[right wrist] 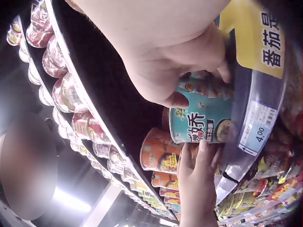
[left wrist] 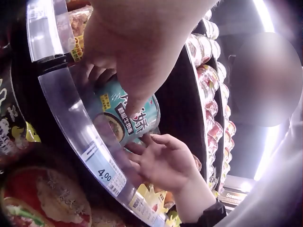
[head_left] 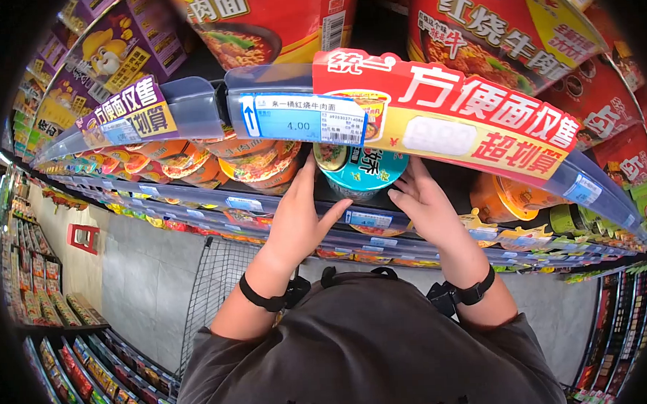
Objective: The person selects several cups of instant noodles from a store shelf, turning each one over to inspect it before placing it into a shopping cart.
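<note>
A teal instant noodle cup (head_left: 365,170) stands between my two hands, under the shelf's clear price strip (head_left: 298,120), which hides part of it. My left hand (head_left: 295,221) holds its left side, the thumb lying across the printed front in the left wrist view. On the other side my right hand (head_left: 432,204) grips it, thumb near the front edge and fingers along the side. The right wrist view shows the teal cup (right wrist: 201,113) tilted in the picture, both hands at it. Orange noodle cups (right wrist: 158,149) sit beside it.
Large red noodle packs (head_left: 258,31) stand on the shelf above, behind a red and yellow promotion sign (head_left: 478,112). More orange cups (head_left: 257,165) line the shelf to the left. Below left are a wire shopping cart (head_left: 215,279) and a red stool (head_left: 84,238) on the floor.
</note>
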Action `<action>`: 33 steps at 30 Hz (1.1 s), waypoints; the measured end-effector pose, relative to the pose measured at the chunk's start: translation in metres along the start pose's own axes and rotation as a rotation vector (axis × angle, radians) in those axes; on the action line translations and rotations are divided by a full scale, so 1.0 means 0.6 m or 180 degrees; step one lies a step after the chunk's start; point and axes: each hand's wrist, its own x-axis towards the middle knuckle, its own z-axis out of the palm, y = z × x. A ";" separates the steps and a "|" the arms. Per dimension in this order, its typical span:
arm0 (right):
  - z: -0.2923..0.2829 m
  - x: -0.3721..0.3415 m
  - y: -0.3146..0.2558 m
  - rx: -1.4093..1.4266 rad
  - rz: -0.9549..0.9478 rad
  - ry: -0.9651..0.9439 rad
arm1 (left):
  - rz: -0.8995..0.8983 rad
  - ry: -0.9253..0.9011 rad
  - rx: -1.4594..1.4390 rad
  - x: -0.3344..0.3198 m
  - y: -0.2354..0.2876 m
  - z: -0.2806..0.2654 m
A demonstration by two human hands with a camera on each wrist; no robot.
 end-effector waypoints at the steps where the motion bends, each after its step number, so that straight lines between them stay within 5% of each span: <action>1: 0.000 -0.001 -0.001 -0.0016 -0.0021 -0.0016 | -0.0039 -0.0043 0.0025 0.000 0.007 -0.004; 9: -0.021 -0.053 -0.029 0.0241 -0.0199 0.0138 | -0.0092 0.0017 0.0264 -0.069 0.058 -0.026; 15: -0.037 -0.146 -0.033 0.0468 -0.0352 -0.0023 | -0.0361 0.0741 0.0719 -0.202 0.089 -0.024; 25: -0.049 -0.299 0.077 0.0859 0.0917 -0.1086 | -0.2092 0.1473 0.1223 -0.517 0.177 -0.042; 33: -0.002 -0.343 0.086 0.0465 0.1315 -0.1498 | -0.2666 0.2395 0.1379 -0.690 0.220 -0.114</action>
